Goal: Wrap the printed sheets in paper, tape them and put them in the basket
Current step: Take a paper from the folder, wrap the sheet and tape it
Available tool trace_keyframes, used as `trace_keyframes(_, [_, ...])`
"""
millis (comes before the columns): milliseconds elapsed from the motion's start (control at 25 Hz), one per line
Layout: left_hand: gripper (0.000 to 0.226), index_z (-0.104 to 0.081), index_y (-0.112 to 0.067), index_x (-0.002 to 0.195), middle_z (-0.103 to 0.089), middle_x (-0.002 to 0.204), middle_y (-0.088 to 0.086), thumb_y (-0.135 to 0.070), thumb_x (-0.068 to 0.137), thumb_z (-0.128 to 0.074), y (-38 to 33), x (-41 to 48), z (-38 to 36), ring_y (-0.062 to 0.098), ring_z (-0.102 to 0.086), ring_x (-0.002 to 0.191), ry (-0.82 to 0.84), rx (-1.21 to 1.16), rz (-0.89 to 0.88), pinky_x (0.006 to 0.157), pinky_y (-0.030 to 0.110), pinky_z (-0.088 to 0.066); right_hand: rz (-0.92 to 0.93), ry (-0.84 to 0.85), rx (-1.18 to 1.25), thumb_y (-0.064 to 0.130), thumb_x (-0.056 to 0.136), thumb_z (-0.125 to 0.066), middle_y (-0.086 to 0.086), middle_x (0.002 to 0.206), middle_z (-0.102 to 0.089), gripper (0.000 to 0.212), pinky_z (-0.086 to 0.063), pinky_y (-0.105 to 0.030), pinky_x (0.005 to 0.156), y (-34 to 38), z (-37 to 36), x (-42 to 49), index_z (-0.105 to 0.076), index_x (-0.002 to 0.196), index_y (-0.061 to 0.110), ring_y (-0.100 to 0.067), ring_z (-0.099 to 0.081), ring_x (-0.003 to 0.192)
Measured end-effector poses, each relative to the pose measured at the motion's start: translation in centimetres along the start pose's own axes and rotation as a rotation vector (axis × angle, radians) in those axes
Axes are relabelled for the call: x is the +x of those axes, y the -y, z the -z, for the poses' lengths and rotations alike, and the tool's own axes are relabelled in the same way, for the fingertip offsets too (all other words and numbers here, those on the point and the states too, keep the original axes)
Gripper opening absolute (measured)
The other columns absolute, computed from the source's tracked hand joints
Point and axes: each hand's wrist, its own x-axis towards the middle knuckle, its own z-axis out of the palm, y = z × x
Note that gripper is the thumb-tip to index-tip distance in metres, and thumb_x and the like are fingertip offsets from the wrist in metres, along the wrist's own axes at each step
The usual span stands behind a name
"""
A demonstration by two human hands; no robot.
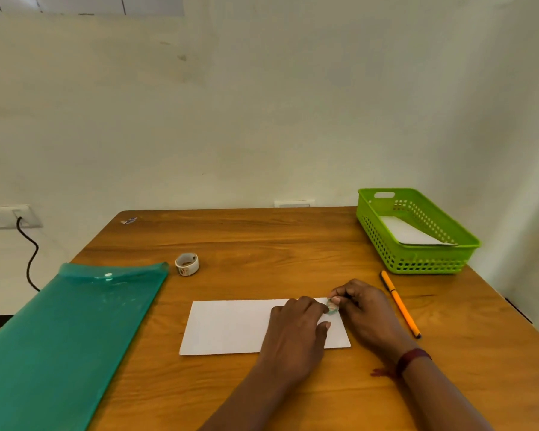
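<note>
Packet: the white paper packet (231,325) lies flat on the wooden surface (262,244).
Left hand: the left hand (296,325) presses on the packet's right part, fingers laid flat.
Right hand: the right hand (366,309) pinches a piece of clear tape (333,307) at the packet's far edge.
Tape roll: the tape roll (186,264) sits well apart, far left of the packet.
Basket: the green basket (417,264) stands at the far right, with white paper inside.

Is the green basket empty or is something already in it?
Not empty: a white paper packet lies inside the green basket.
</note>
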Motion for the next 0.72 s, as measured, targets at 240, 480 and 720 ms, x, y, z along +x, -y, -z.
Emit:
trace_keyframes(240, [0.043,-0.037,-0.030,0.144,-0.044,0.140,-0.006,-0.039,0.103,-0.033,0.2,-0.3,-0.7,0.014,-0.037,0.127,0.033,0.083,-0.011,0.105,0.035,-0.031,0.031,0.048,-0.049,0.018,0.092,-0.062,0.014,0.093,-0.064,0.014,-0.052,-0.027,0.076,-0.3,-0.4,0.9,-0.073,0.094,0.026,-0.002,-0.059,0.087])
trace_keyframes(480, [0.049,-0.031,-0.030,0.149,-0.040,0.144,-0.002,-0.038,0.101,-0.030,0.3,-0.2,-0.8,0.019,-0.035,0.131,0.070,0.161,-0.037,0.106,0.039,-0.031,0.046,0.091,-0.131,0.020,0.093,-0.061,0.015,0.094,-0.061,0.014,-0.047,-0.018,0.074,-0.4,-0.3,1.3,-0.072,0.098,0.026,-0.002,-0.056,0.089])
trace_keyframes(720, [0.049,-0.036,-0.030,0.147,-0.043,0.143,0.000,-0.037,0.099,-0.033,0.3,-0.3,-1.0,0.021,-0.038,0.131,0.081,0.179,-0.042,0.105,0.041,-0.032,0.034,0.071,-0.174,0.022,0.092,-0.061,0.015,0.094,-0.060,0.014,-0.050,-0.025,0.077,-0.5,-0.6,1.3,-0.073,0.099,0.029,-0.005,-0.055,0.092])
